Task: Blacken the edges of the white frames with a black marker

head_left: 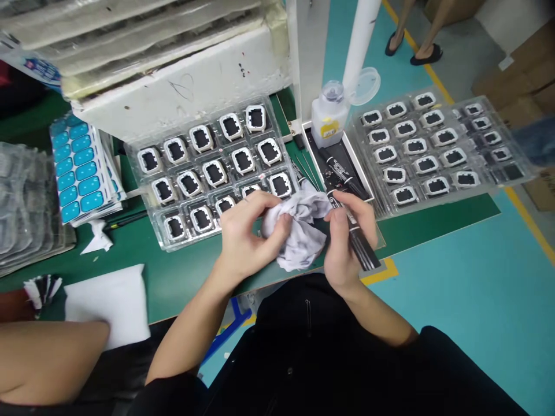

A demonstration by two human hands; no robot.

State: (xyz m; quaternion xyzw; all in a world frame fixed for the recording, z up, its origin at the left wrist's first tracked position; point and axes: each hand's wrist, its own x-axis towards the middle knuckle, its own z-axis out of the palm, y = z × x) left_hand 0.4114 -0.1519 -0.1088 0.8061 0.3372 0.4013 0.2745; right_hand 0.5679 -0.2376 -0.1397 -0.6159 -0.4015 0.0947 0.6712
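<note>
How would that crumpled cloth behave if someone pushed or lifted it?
The cloth is likely floppy, since it bunches into loose folds in the left hand. It probably wouldn't roll far, given its lumpy, irregular shape.

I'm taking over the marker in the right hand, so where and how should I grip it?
Probably by the lower black end of the marker, pinched across its barrel, coming from the picture's lower right. It slants that way, and this end juts past the right hand, while its upper part sits between thumb and fingers, close to the cloth.
</note>
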